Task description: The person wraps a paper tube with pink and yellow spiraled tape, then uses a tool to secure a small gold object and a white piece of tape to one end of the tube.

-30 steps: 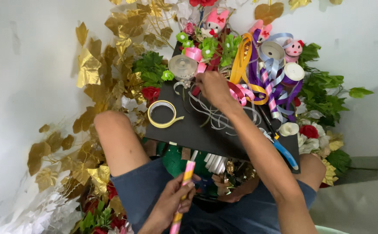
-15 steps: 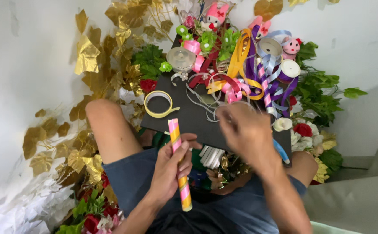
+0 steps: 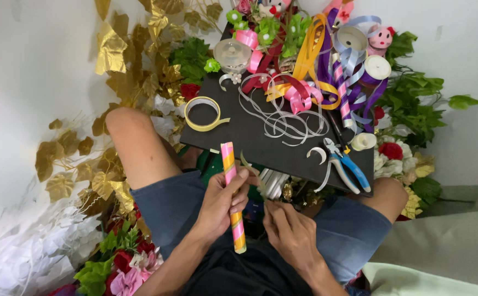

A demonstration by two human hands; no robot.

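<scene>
My left hand (image 3: 221, 201) grips a striped stick (image 3: 232, 192) wrapped in pink, yellow and green ribbon, held upright over my lap. Just to its right, my right hand (image 3: 289, 230) pinches a thin strip of ribbon (image 3: 251, 170) that curls up toward the stick. Both hands hover in front of the near edge of a black board (image 3: 250, 134) resting across my knees.
On the board lie a yellow tape roll (image 3: 202, 114), loose white ribbon curls (image 3: 283, 118), blue-handled pliers (image 3: 347, 165), a clear tape roll (image 3: 233, 53) and several coloured ribbon spools (image 3: 354, 60). Gold leaves (image 3: 113, 49), green foliage (image 3: 414, 104) and artificial flowers surround me.
My right hand drew back from the ribbons on the board down to my lap beside the stick. My left hand raised the striped stick and holds it upright.
</scene>
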